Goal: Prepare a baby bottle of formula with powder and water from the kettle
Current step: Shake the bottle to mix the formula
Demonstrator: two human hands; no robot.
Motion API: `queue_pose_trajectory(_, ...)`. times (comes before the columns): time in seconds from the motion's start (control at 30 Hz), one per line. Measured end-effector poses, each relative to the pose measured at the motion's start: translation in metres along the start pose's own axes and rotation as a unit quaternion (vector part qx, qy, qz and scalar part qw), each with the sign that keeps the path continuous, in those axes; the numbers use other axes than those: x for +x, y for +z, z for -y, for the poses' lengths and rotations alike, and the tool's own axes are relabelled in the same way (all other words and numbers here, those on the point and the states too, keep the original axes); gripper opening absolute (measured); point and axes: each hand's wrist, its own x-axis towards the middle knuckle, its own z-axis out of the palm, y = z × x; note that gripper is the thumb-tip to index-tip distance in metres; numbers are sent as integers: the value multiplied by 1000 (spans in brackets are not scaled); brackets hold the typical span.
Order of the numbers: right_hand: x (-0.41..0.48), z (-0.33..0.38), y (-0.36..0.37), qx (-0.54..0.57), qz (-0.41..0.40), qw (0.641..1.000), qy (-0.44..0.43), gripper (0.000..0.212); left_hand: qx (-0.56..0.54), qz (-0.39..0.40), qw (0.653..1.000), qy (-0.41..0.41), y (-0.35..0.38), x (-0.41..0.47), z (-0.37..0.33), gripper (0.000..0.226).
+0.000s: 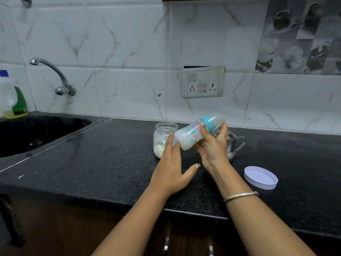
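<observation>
Black counter (110, 163): right hand (212, 148) grips bottle (191, 134), lettering unreadable.

Baby bottle (193, 134): milky white body, turquoise collar, orange and turquoise prints. Jar (167, 126): clear, holding cream powder (159, 151). Lid (260, 177): white. Kettle (234, 143): silver steel. Bangle (239, 196) on my wrist: silver. Countertop (110, 163): black, finely flecked with white. Wall tiles (120, 43): white with grey marble veining. I note one picture panel (299, 37) printed with grey monochrome cups. Detergent bottle (14, 102): pale yellow liquid, green label. Socket plate (203, 82): off-white.
</observation>
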Motion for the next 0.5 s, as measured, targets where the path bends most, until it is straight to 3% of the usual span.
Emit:
queue_pose_trajectory(0.13, -2, -1, 2, -35, -26, 999, 17, 44, -9, -32, 998, 50, -1, -1, 1, 93)
queue_pose_trajectory(0.5, -1, -2, 1, -41, -25, 998, 35, 34, -13, -39, 998, 52, -1, -2, -1, 90)
